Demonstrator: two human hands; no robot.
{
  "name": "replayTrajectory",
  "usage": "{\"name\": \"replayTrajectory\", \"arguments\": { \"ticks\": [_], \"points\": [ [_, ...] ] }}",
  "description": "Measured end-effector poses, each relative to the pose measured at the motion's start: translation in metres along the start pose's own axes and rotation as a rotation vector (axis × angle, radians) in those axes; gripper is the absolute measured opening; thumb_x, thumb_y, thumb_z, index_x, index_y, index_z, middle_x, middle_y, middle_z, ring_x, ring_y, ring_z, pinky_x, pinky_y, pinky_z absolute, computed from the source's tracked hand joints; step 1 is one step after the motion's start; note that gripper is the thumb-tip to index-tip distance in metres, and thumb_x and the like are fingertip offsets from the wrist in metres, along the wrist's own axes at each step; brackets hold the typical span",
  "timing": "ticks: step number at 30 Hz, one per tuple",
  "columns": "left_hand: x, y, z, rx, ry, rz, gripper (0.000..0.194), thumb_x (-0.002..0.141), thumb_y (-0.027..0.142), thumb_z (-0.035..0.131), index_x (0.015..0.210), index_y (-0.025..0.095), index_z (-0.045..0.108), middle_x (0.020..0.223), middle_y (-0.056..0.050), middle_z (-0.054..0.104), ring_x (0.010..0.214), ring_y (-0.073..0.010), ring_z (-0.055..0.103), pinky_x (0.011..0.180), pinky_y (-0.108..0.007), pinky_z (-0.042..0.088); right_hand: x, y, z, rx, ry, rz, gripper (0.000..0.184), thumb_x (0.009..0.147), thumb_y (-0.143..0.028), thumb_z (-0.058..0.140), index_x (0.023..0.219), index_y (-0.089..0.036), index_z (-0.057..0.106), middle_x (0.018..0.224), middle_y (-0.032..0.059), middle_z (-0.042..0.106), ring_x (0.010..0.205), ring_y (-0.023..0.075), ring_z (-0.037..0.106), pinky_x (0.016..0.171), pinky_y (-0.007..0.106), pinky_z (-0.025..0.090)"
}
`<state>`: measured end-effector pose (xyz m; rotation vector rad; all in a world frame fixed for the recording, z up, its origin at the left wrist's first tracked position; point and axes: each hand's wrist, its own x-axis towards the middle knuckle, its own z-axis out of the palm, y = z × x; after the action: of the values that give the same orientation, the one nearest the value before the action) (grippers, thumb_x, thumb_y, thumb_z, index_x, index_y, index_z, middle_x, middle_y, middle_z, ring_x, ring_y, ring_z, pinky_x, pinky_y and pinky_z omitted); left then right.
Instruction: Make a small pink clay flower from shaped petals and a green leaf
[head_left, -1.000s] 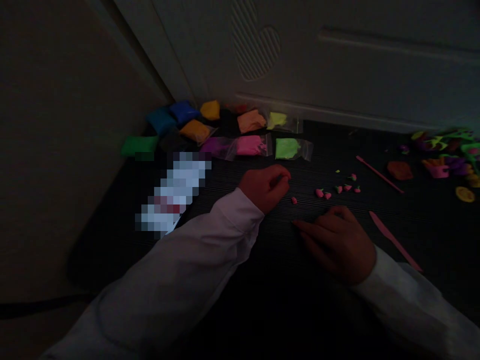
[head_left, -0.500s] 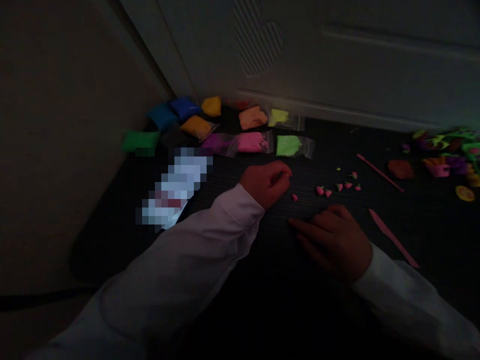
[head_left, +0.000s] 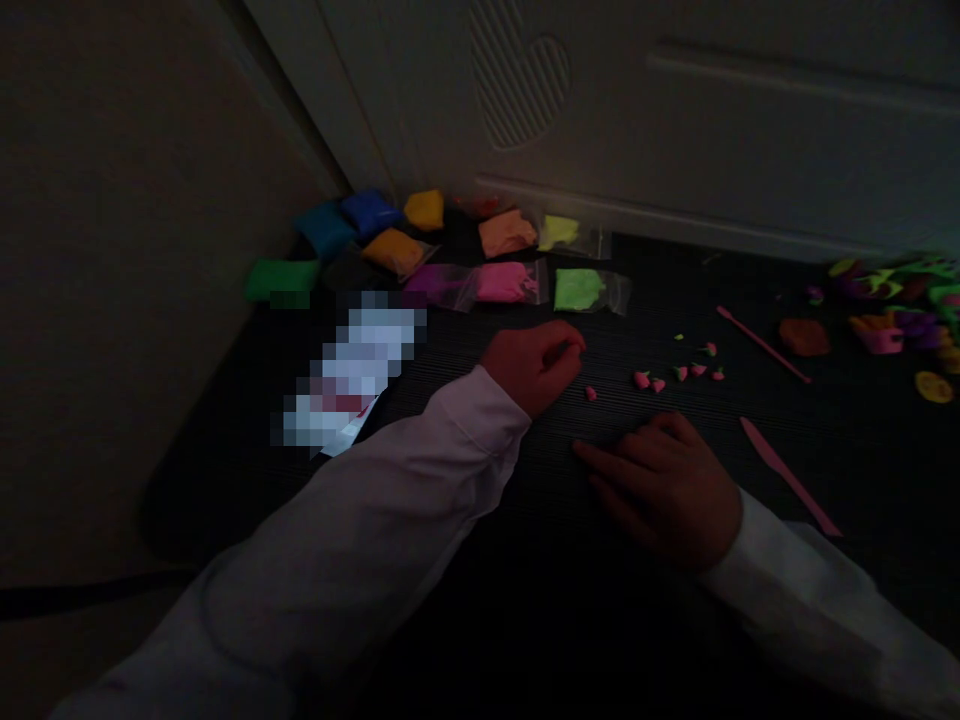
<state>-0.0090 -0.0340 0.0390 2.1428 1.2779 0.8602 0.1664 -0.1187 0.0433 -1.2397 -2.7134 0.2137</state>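
My left hand [head_left: 534,368] rests on the dark table with its fingers curled and the thumb and forefinger tips together; whatever lies between them, if anything, is too small or hidden. Just to its right is a small pink clay piece [head_left: 591,394]. Lower and to the right, my right hand [head_left: 667,485] lies with its fingers stretched towards the left, holding nothing that I can see. Beyond it sit several tiny pink clay pieces with green tops, like strawberries [head_left: 641,380]. A green-yellow clay crumb [head_left: 679,337] lies behind them.
A pink clay knife [head_left: 787,475] and a thin pink tool [head_left: 765,345] lie at the right. Past them are a reddish-brown lump [head_left: 804,337] and several colourful clay figures [head_left: 877,333]. Clay bags [head_left: 508,283] line the back; a lit, blurred-out screen [head_left: 352,375] lies left.
Both hands stay nearly in place, and the clay pieces have not moved. The view has shifted very slightly.
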Motion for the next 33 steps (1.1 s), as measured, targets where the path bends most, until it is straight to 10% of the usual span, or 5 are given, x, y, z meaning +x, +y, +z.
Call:
{"name": "replayTrajectory", "arguments": {
  "ticks": [33],
  "points": [
    [0.0003,0.0002,-0.0007,0.000,0.004,0.021,0.018,0.074,0.022,0.045,0.078,0.015,0.061,0.048,0.006,0.047,0.045,-0.0045,0.041,0.047,-0.018,0.030,0.0006,0.0025,0.0020,0.030,0.153,0.124,0.023,0.077,-0.030,0.050,0.097,-0.021,0.058,0.068,0.0000,0.059,0.065,0.0136,0.052,0.068,0.031,0.033]
  ]
}}
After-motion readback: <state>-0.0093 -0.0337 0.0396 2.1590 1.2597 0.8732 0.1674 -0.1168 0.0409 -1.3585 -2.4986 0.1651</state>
